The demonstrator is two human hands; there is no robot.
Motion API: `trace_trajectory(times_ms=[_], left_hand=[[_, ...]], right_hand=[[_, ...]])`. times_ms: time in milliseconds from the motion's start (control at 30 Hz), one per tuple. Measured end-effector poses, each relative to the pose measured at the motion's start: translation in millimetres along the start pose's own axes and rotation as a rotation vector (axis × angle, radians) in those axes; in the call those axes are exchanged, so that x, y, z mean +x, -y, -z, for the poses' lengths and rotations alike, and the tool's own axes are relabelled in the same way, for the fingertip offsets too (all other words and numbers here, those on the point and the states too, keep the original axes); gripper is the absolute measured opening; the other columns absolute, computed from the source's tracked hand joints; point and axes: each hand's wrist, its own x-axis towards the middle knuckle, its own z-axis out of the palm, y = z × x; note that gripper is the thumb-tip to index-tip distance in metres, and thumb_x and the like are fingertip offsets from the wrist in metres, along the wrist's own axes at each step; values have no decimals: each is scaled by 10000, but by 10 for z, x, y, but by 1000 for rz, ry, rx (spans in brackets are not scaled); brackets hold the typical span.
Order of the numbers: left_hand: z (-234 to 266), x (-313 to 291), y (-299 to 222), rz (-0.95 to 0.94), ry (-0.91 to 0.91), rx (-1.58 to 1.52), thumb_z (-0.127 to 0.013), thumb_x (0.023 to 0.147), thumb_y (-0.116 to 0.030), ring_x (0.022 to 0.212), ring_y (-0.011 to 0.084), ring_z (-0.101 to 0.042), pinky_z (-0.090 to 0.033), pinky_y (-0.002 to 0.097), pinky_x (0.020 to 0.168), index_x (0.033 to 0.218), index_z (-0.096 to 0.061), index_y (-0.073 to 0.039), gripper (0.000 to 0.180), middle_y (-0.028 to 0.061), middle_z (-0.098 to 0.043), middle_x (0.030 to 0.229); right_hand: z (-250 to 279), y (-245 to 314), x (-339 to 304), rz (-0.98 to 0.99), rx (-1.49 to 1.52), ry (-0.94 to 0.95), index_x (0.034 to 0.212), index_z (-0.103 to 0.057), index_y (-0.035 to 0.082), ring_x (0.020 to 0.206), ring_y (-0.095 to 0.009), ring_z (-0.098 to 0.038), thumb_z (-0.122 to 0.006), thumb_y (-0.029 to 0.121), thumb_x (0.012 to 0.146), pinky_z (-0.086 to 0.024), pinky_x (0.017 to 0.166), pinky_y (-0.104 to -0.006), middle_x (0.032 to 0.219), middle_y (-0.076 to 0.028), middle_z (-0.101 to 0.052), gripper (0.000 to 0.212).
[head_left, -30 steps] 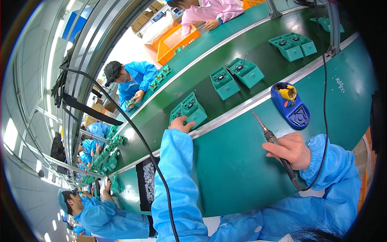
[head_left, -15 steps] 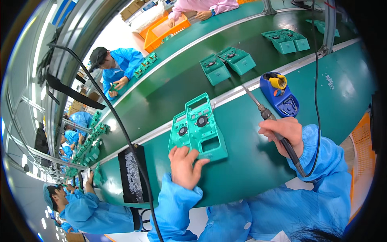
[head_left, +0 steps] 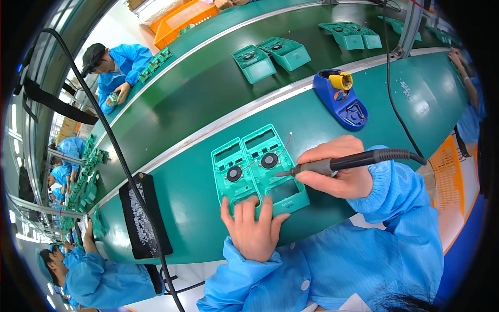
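Two speakers (head_left: 269, 160) already sit in the shells (head_left: 255, 182) on the bench (head_left: 187, 208), the left hand (head_left: 253, 229) resting spread fingers on their near edge, the right hand (head_left: 349, 182) grasping the iron (head_left: 340, 163), its tip (head_left: 281, 174) over one shell, though what remains doesn't show

The green housings (head_left: 255, 177), a second ago on the belt (head_left: 192, 99), now lie on the bench (head_left: 187, 197), the left hand (head_left: 254, 231) spread across their near edges. The right hand (head_left: 340, 183) has swung the iron (head_left: 358, 159) from pointing away to leftward, its tip now near the right-hand fan (head_left: 269, 160).
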Motion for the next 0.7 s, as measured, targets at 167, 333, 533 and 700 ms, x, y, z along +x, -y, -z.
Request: trace_trajectory(times_ms=[167,333,533,700], left_hand=[[-124,-127,-58,-75,-202,79,-738,747,-353,1098,258,-543,-202,657,1043,1126,-633,-99,468,58,-595,1107],[-279,-203,18,-137,-247,107,-744,755,-303,1119,238,-543,-171,676,1058,1134,-641,-109,438,43,-600,1123],[-300,-192,23,-123,-280,67,-776,718,-251,1078,222,-569,-185,676,1054,1131,-645,-111,455,30,-611,1097],[-287,-181,23,-124,-272,49,-778,716,-246,1070,222,-573,-184,673,1055,1133,-644,-108,459,31,-611,1092]], right_hand=[[-133,-73,-35,-107,-9,13,813,-661,18,466,-135,-537,-739,110,756,-412,448,-266,632,-69,-623,133],[-218,-169,-53,-116,-21,-11,797,-655,32,451,-132,-521,-730,104,745,-393,434,-265,616,-59,-609,117],[-183,-157,-30,-89,-86,84,837,-668,-3,507,-178,-617,-717,69,758,-459,466,-275,656,-80,-657,118],[-195,-170,-29,-87,-70,90,833,-670,-3,509,-180,-620,-718,71,757,-464,470,-273,655,-80,-657,117]])
